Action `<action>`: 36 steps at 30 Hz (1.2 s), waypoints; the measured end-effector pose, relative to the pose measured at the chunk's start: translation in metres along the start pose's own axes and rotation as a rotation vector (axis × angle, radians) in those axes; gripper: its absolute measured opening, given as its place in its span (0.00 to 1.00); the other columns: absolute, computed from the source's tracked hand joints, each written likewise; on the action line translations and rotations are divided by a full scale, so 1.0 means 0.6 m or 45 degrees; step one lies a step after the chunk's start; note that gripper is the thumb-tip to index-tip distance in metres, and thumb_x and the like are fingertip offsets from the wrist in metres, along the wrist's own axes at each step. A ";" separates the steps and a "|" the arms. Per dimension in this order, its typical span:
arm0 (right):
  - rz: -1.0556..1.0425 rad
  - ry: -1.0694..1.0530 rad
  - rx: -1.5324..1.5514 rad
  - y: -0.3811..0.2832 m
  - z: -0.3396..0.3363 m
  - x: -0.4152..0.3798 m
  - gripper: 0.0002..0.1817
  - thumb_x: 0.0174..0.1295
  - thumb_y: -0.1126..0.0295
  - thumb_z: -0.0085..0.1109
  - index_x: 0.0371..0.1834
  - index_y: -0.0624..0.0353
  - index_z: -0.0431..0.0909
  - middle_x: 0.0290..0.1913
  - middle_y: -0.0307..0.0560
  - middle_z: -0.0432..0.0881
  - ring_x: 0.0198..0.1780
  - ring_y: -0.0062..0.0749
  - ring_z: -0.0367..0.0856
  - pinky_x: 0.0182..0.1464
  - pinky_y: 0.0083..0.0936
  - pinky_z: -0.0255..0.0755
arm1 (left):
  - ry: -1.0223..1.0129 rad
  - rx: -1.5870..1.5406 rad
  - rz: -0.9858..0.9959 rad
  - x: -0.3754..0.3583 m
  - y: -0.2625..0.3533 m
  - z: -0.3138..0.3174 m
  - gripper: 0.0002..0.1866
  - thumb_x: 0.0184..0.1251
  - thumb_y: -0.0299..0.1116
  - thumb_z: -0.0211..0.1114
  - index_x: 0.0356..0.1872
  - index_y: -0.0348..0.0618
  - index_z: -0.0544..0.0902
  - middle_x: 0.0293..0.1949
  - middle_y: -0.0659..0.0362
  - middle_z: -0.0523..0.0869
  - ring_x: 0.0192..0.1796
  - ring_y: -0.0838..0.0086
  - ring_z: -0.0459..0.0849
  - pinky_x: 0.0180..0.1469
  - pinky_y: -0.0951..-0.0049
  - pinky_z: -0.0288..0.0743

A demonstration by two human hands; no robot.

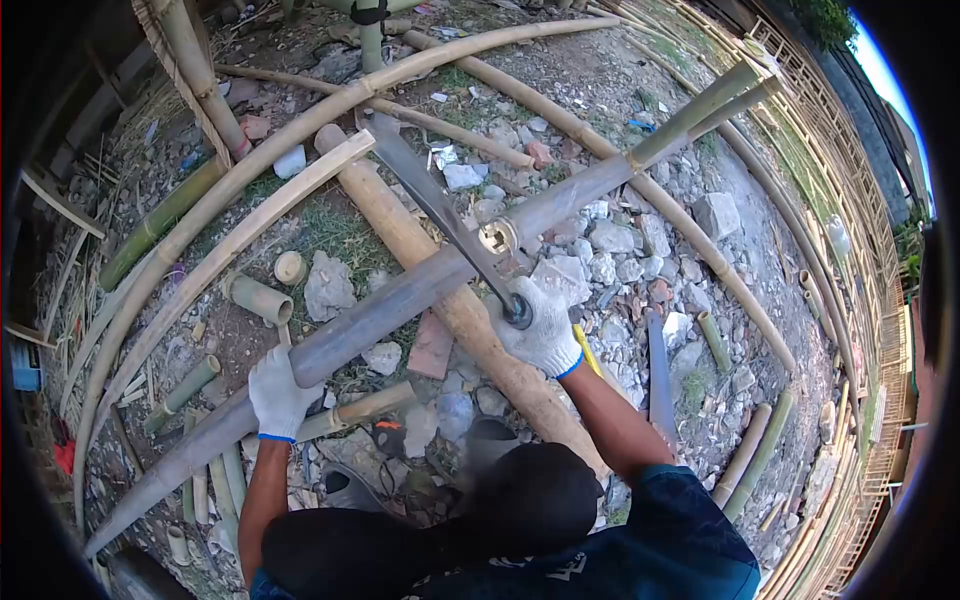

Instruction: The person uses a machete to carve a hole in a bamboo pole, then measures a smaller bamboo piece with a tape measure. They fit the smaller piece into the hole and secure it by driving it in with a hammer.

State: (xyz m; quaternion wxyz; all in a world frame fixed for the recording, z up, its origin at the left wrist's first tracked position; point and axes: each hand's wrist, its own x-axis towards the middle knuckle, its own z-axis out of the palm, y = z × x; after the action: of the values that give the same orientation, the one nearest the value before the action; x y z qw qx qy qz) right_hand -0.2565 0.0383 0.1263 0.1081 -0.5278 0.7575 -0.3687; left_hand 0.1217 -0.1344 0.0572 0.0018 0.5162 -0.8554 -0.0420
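Observation:
A long grey bamboo pole [385, 312] slants from the lower left to the upper right, resting across a thick brown log [470, 318]. My left hand [279, 392], in a white knit glove, is closed around the pole's lower part. In my gloved right hand [543, 328] is the handle of a machete; its long dark blade [430, 195] points up and left, passing over the pole. Just right of the blade, a pale cut opening [497, 237] shows in the pole's upper side. The pole's far end is split into two greenish strips [700, 115].
Broken stones [612, 237] and rubble cover the ground. Curved bamboo poles [290, 135] arch across the left and back. Short bamboo pieces [262, 299] lie near my left hand. A flat bluish-grey blade-like piece [660, 372] and a yellow object [587, 350] are right of my right hand.

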 end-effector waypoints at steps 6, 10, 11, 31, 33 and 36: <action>0.274 -0.231 -0.287 0.160 0.065 0.011 0.14 0.62 0.63 0.64 0.47 0.58 0.82 0.38 0.67 0.87 0.44 0.67 0.88 0.48 0.56 0.80 | 0.021 0.044 -0.028 0.016 -0.016 -0.026 0.42 0.41 0.51 0.88 0.58 0.44 0.80 0.51 0.54 0.88 0.56 0.57 0.88 0.63 0.57 0.78; 0.219 -0.075 -0.250 0.091 0.061 -0.018 0.17 0.64 0.61 0.67 0.52 0.55 0.80 0.37 0.64 0.88 0.42 0.65 0.89 0.45 0.56 0.81 | 0.057 -0.038 0.039 0.004 -0.014 -0.021 0.40 0.40 0.47 0.86 0.56 0.42 0.80 0.47 0.49 0.88 0.52 0.50 0.88 0.59 0.51 0.79; 0.191 -0.017 -0.219 0.070 0.058 -0.019 0.17 0.64 0.60 0.68 0.52 0.55 0.80 0.36 0.63 0.88 0.41 0.64 0.90 0.43 0.56 0.81 | 0.043 -0.047 0.033 0.004 -0.014 -0.024 0.40 0.40 0.47 0.86 0.56 0.42 0.80 0.47 0.49 0.87 0.52 0.50 0.87 0.59 0.51 0.79; 0.472 0.169 0.172 0.090 -0.004 0.030 0.20 0.75 0.56 0.66 0.58 0.59 0.80 0.32 0.41 0.79 0.34 0.33 0.81 0.42 0.36 0.77 | 0.075 0.018 0.021 0.002 -0.014 -0.017 0.41 0.39 0.50 0.88 0.56 0.44 0.79 0.49 0.52 0.87 0.54 0.55 0.88 0.61 0.55 0.77; 0.576 0.405 0.896 0.045 -0.075 0.061 0.16 0.84 0.55 0.51 0.49 0.58 0.75 0.28 0.37 0.74 0.23 0.22 0.74 0.26 0.25 0.71 | 0.045 0.022 0.017 0.002 -0.015 -0.018 0.42 0.40 0.48 0.86 0.58 0.43 0.79 0.50 0.50 0.87 0.54 0.52 0.87 0.61 0.52 0.76; 0.152 0.892 1.473 0.030 -0.112 0.101 0.16 0.83 0.54 0.52 0.45 0.55 0.69 0.24 0.37 0.71 0.19 0.24 0.67 0.21 0.27 0.65 | 0.051 -0.029 0.031 0.003 -0.017 -0.016 0.42 0.40 0.48 0.86 0.58 0.43 0.79 0.49 0.50 0.88 0.54 0.52 0.87 0.62 0.53 0.76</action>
State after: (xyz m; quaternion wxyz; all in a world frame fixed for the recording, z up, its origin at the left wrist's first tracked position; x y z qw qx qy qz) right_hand -0.3320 0.0179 0.1752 0.1414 -0.1917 0.4565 -0.8573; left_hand 0.1301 -0.1413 0.0657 0.0254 0.5065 -0.8609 -0.0412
